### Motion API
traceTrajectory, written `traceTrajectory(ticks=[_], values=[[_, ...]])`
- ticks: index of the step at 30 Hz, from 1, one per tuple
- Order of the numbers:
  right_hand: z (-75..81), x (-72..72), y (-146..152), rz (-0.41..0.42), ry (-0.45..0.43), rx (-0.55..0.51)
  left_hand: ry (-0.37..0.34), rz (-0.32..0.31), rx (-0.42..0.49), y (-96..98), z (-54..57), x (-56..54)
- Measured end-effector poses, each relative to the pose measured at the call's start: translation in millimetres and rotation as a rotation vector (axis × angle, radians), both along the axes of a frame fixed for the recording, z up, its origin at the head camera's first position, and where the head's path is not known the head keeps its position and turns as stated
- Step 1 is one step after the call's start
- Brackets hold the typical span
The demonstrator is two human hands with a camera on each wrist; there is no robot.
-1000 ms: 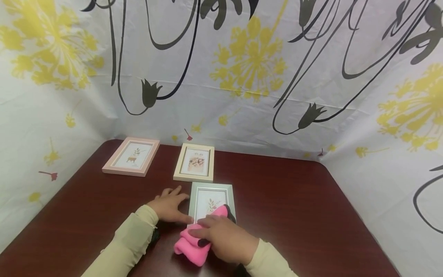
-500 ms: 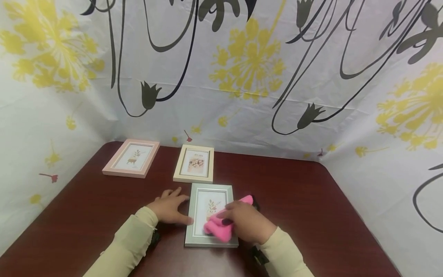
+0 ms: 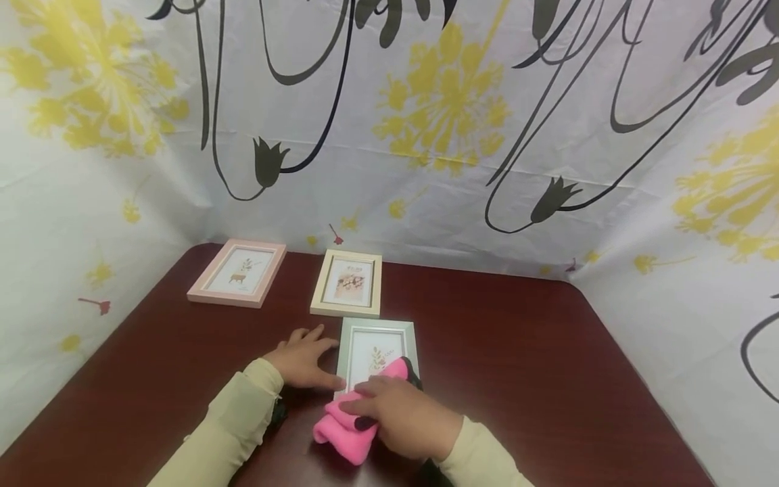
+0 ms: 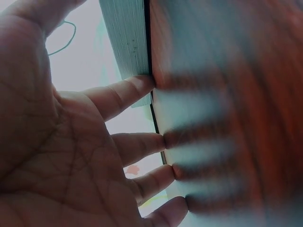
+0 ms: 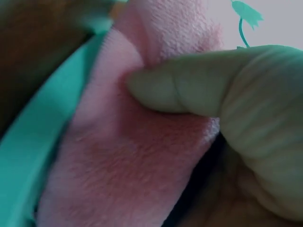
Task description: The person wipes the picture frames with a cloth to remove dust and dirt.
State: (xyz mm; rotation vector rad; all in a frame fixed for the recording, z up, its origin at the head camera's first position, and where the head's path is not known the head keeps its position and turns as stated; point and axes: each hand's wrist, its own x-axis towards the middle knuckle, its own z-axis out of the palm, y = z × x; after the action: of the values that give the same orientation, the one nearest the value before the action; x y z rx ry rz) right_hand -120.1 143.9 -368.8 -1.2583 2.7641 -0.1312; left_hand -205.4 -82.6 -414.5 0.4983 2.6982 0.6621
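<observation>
A pale green picture frame (image 3: 345, 355) lies flat on the dark red-brown table (image 3: 499, 352), its lower part covered in the head view. Over that part my right hand (image 3: 404, 416) grips a folded pink cloth (image 3: 347, 436) with a dark side showing at its edge. The right wrist view shows the thumb (image 5: 175, 87) pressing into the fuzzy cloth (image 5: 113, 156). My left hand (image 3: 304, 362) is spread at the green frame's left side, thumb at its edge. In the left wrist view the fingertips (image 4: 144, 84) touch the tabletop beside the frame (image 4: 125, 38).
Behind the green frame lies a cream picture frame (image 3: 316, 294), its near edge close to the green one. A pink picture frame (image 3: 197, 291) is at the table's back left corner. A white sheet with yellow and grey flowers (image 3: 365, 149) hangs around the back and sides.
My right hand moved the cloth right across the green frame, then back to its lower left. The left hand stayed at the frame's side. The whole head view shifted slightly.
</observation>
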Motion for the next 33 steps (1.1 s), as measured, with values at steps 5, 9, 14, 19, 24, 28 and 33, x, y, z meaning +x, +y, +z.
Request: traceTrajectory(ticks=[5, 9, 14, 19, 24, 28, 33], values=[[12.2, -11.8, 18.9, -0.073, -0.027, -0.032, -0.002, -0.023, 0.019, 2.4, 5.1, -8.6], [18.0, -15.9, 27.8, -0.164, -0.006, -0.031, 0.011, -0.024, 0.016, 4.6, 8.2, -13.6], [12.5, -5.5, 13.8, -0.165, -0.017, 0.005, 0.026, -0.038, 0.000, 7.9, 8.6, -14.6], [0.7, 6.0, -8.0, 0.033, 0.156, 0.041, 0.036, -0.025, -0.016, 9.3, 9.1, -13.9], [5.4, 1.2, -3.0, 0.057, 0.115, 0.035, 0.035, -0.032, -0.007, 9.2, 10.5, -14.6], [14.0, -8.3, 13.8, 0.029, -0.026, -0.009, 0.020, -0.028, 0.008, 6.1, 7.9, -12.8], [8.3, -23.8, 35.2, -0.009, -0.047, -0.105, 0.000, 0.002, 0.019, -2.4, -1.7, -6.4]])
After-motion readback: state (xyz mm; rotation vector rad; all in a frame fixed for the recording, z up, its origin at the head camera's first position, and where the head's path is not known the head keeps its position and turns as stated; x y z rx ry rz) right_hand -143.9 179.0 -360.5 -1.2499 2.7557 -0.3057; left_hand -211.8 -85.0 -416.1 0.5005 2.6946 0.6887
